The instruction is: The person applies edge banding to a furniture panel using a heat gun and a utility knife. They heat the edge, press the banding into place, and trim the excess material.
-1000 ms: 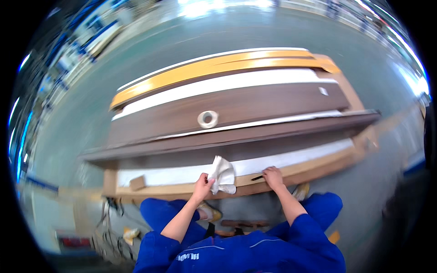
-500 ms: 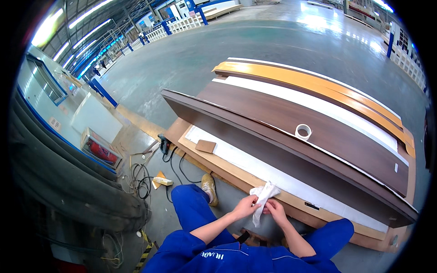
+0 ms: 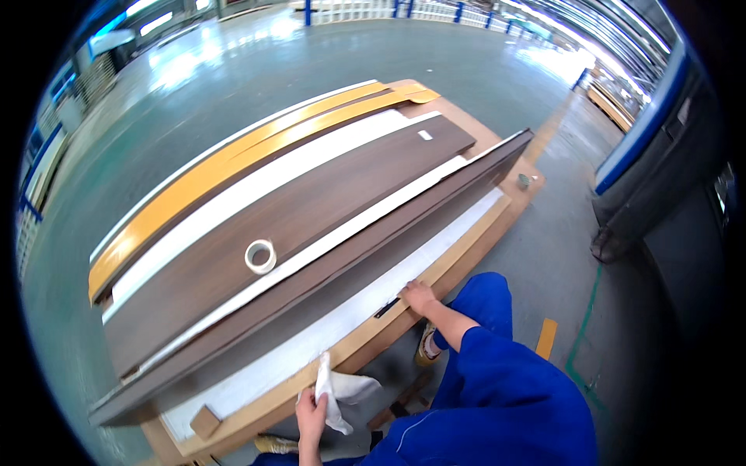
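A crumpled white cloth (image 3: 336,391) hangs from my left hand (image 3: 311,418), whose fingers are closed on it beside the pale wooden edge. Farther right, my right hand (image 3: 420,298) rests at that same edge with fingers bent down. Its fingertips meet the end of a slim black object (image 3: 386,308), too small to identify. Behind both hands a long dark brown panel (image 3: 334,283) stands on its side. A white strip (image 3: 373,289) runs along its foot, on top of the pale wooden board (image 3: 350,342).
A roll of tape (image 3: 260,256) lies on a flat brown panel (image 3: 202,273). Beyond are orange-yellow strips (image 3: 233,159). A small brown block (image 3: 205,422) sits at the near left. A small round container (image 3: 523,182) stands at the stack's far right corner.
My view has swung to the right. Both hands were together on the cloth; now the left alone holds it, and the right has moved away to the black object.
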Tool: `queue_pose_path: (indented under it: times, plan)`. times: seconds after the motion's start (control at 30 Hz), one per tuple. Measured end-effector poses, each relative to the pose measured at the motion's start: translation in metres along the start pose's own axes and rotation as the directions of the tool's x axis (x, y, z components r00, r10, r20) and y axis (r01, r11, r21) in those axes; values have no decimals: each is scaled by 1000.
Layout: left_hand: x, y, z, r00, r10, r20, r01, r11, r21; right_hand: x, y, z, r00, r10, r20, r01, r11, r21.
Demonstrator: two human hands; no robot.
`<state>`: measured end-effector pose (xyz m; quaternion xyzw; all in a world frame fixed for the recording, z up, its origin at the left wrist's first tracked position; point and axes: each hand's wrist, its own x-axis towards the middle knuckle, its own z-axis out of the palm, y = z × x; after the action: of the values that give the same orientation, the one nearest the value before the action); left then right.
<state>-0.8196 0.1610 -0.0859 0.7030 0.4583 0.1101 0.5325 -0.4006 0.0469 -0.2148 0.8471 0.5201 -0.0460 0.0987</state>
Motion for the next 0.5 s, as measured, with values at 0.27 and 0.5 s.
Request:
queue_pose_path:
  times: [0.27, 0.5]
  plan:
    - [37, -38, -44, 956, -215, -198, -78, 464, -882, -12, -8, 3, 994, -37, -103, 44, 997, 66]
    - [63, -97, -23, 833, -479, -277, 64, 581, -811, 2, 18, 11, 964, -217, -154, 228, 972, 60]
